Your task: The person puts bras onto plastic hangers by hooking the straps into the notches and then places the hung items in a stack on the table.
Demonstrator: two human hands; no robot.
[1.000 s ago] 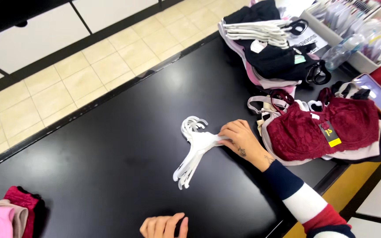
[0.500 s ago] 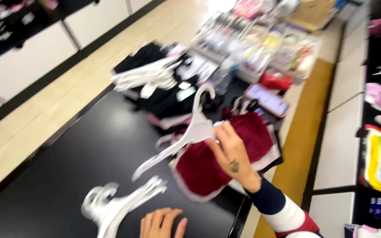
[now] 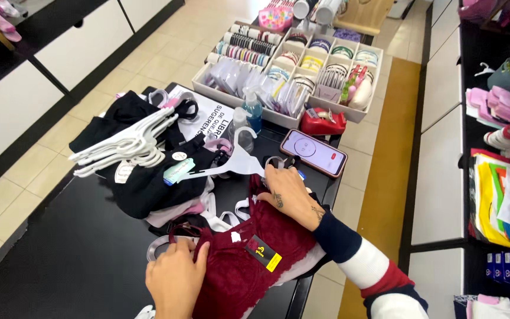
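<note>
A white tray (image 3: 211, 87) at the back of the black table (image 3: 60, 260) holds hair bands and clips. A dark red lacy bra (image 3: 249, 260) lies at the near edge. The left hand (image 3: 175, 280) pinches its side. The right hand (image 3: 290, 195) grips a white hanger (image 3: 234, 162) at its top.
</note>
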